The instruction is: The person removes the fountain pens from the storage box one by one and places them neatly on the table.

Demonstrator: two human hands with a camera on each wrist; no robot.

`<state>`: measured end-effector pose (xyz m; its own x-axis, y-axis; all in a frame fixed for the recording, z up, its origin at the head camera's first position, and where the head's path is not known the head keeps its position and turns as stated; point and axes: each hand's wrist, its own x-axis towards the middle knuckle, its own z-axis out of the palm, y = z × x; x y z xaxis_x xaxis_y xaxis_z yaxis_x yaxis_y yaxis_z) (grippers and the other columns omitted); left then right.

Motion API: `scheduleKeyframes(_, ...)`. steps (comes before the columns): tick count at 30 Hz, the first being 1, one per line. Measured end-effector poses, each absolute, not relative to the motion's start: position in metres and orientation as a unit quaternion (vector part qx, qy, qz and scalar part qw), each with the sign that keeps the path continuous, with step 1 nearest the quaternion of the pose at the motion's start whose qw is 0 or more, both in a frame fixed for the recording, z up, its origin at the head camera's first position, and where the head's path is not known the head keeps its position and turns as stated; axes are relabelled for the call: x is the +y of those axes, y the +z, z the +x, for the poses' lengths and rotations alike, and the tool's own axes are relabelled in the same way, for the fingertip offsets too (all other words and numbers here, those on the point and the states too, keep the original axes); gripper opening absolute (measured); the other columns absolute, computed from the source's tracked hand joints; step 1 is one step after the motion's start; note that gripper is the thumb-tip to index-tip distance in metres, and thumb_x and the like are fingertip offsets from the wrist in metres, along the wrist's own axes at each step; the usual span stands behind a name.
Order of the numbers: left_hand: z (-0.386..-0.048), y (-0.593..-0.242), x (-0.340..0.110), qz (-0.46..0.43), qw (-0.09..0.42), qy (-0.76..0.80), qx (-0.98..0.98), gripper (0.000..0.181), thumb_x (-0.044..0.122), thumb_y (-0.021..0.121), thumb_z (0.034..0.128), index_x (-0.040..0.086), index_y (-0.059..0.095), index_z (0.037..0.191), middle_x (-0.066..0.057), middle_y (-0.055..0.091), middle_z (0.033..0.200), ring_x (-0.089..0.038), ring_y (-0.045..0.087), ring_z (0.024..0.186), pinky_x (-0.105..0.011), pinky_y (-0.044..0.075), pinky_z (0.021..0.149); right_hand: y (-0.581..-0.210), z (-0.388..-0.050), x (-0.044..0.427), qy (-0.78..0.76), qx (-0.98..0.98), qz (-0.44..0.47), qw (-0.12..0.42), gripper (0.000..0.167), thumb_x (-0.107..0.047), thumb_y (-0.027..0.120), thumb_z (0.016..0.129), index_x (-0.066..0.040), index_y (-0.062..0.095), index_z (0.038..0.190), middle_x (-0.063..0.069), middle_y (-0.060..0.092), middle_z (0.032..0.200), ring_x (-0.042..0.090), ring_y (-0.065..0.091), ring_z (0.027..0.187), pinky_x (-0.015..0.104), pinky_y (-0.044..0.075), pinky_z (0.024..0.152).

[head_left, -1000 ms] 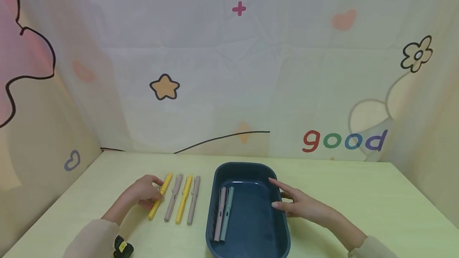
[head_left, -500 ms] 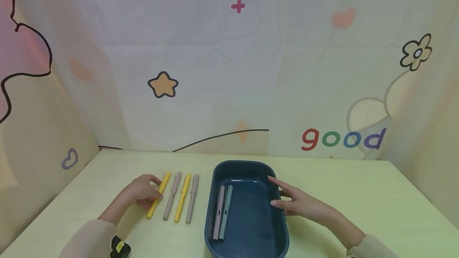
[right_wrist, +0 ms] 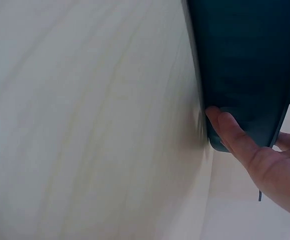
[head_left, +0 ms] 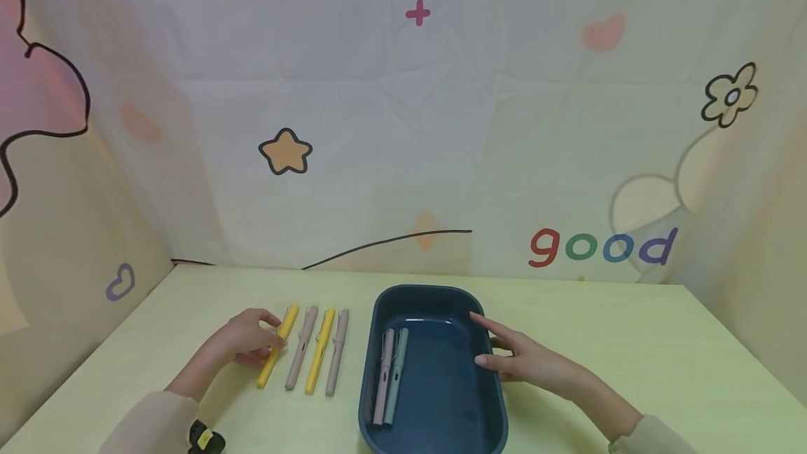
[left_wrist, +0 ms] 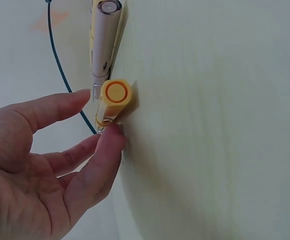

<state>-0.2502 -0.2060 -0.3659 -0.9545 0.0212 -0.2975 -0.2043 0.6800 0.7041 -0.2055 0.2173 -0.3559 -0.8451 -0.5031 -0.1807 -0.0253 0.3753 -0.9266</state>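
My left hand point(head_left: 252, 337) is at the leftmost yellow pen point(head_left: 278, 347). In the left wrist view, a fingertip touches or nearly touches this pen, while a gap shows between it and the thumb point(left_wrist: 60, 106). To its right lie a grey-mauve pen point(head_left: 302, 347), another yellow pen point(head_left: 320, 352) and a second greyish pen point(head_left: 337, 352), side by side. My right hand point(head_left: 536, 361) holds the right rim of a dark blue tray point(head_left: 498, 398), with some fingers against its outer wall in the right wrist view. Inside, a mauve pen point(head_left: 384, 378) and a teal pen point(head_left: 396, 378) lie along the left wall.
A pale yellow-green tabletop point(head_left: 599, 342) spreads under everything. Behind it hangs a printed cloth backdrop point(head_left: 353, 111) with a star and the word "good". A black object with a yellow mark point(head_left: 205, 438) is by the left sleeve.
Both hands, the pens and the tray keep their places relative to one another. Only the head view has shifted slightly.
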Motion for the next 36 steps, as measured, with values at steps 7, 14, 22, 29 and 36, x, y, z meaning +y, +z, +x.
scheduleKeyframes(7, -0.251, -0.365, -0.212, -0.024, 0.095, 0.408, 0.908, 0.053, 0.017, 0.067, 0.0808, -0.005, 0.044, 0.124, -0.017, 0.057, 0.1, -0.019, 0.059, 0.076, -0.033, 0.053, 0.062, -0.356, -0.206, 0.216, -0.532, 0.8, -0.163, 0.225, 0.076, -0.029, 0.059, 0.088, -0.013, 0.013, 0.147, 0.03, 0.015, 0.144, 0.048, 0.022, 0.128, 0.048, 0.045, 0.088)
scheduleKeyframes(14, -0.242, -0.355, -0.199, 0.027, 0.04, 0.456, 0.889, 0.051, 0.016, 0.066, 0.0823, -0.005, 0.045, 0.124, -0.017, 0.056, 0.1, -0.024, 0.06, 0.083, -0.036, 0.053, 0.069, -0.357, -0.205, 0.217, -0.537, 0.797, -0.161, 0.226, 0.076, -0.029, 0.059, 0.088, -0.014, 0.013, 0.147, 0.03, 0.015, 0.144, 0.048, 0.02, 0.129, 0.048, 0.045, 0.088)
scheduleKeyframes(22, -0.229, -0.339, -0.164, 0.07, 0.015, 0.515, 0.854, 0.045, 0.012, 0.065, 0.0829, 0.002, 0.049, 0.124, -0.013, 0.058, 0.103, -0.019, 0.059, 0.086, -0.032, 0.053, 0.071, -0.358, -0.207, 0.218, -0.537, 0.795, -0.164, 0.228, 0.076, -0.029, 0.059, 0.088, -0.013, 0.012, 0.147, 0.031, 0.015, 0.144, 0.048, 0.021, 0.129, 0.047, 0.045, 0.088)
scheduleKeyframes(29, -0.221, -0.328, -0.128, 0.107, 0.009, 0.561, 0.821, 0.044, 0.011, 0.066, 0.0826, 0.003, 0.051, 0.123, -0.013, 0.059, 0.105, -0.019, 0.061, 0.086, -0.034, 0.053, 0.071, -0.357, -0.206, 0.218, -0.537, 0.796, -0.161, 0.227, 0.076, -0.029, 0.059, 0.088, -0.013, 0.013, 0.147, 0.03, 0.014, 0.144, 0.048, 0.019, 0.129, 0.047, 0.045, 0.089)
scheduleKeyframes(36, -0.212, -0.326, -0.1, 0.148, 0.03, 0.565, 0.811, 0.044, 0.011, 0.068, 0.0807, 0.003, 0.053, 0.121, -0.011, 0.061, 0.101, -0.02, 0.061, 0.086, -0.033, 0.053, 0.072, -0.356, -0.207, 0.217, -0.537, 0.797, -0.161, 0.224, 0.076, -0.029, 0.059, 0.088, -0.014, 0.013, 0.147, 0.03, 0.013, 0.144, 0.048, 0.019, 0.13, 0.048, 0.045, 0.089)
